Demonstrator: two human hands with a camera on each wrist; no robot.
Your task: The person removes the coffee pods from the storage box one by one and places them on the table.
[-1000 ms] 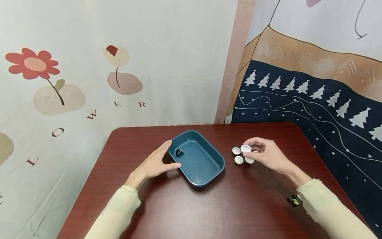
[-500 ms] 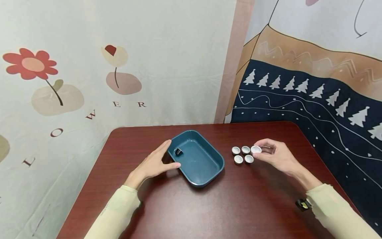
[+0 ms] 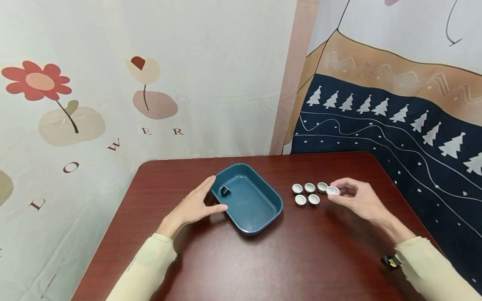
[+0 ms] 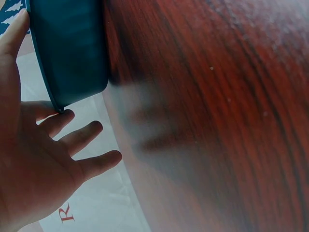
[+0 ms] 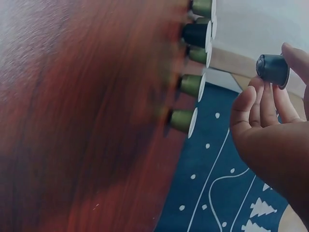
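Observation:
My right hand [image 3: 355, 198] pinches a dark coffee capsule [image 5: 274, 69] by its rim between thumb and fingers, above the table. Its white lid [image 3: 333, 191] faces up in the head view. Just left of it, several capsules stand lid up in two short rows, among them a green capsule [image 5: 183, 121] and a dark capsule [image 5: 197, 35]. The left hand [image 3: 192, 207] touches the left end of a blue tray [image 3: 279, 205], fingers mostly straight and spread around its corner. Inside that tray, near the hand, lies a small dark capsule [image 3: 225, 191] on its side.
The reddish-brown wooden table [image 3: 241, 267] has rounded far corners. Behind it hangs a pale curtain [image 3: 226, 83] with printed flowers. A navy cloth [image 3: 376, 129] with white trees hangs along the back right side.
My right hand has moved right with its capsule, bringing two more standing capsules into sight in the back row. The left hand and the tray have stayed in place.

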